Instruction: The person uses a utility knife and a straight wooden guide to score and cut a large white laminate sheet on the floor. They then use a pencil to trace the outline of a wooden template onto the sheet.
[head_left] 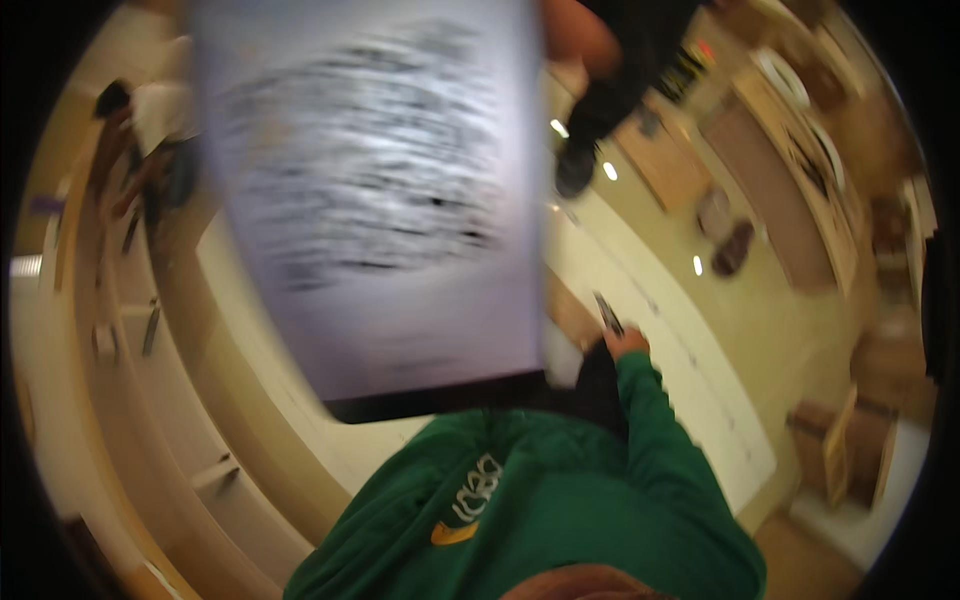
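A large phone with a lit, pale screen fills the upper middle, very close and blurred. Fingers at its upper right edge seem to belong to another person. Below and to the right of it, my right hand, at the end of a green sleeve, is closed around a slim dark tool. That tool points up and away; its exact kind is too small to make out. Beneath is a long white table. My left hand does not show.
Another person bends over a long pale shelf unit at the left. Beyond the table, a dark shoe and a pair of dark shoes are on the floor. A wooden crate stands at the right.
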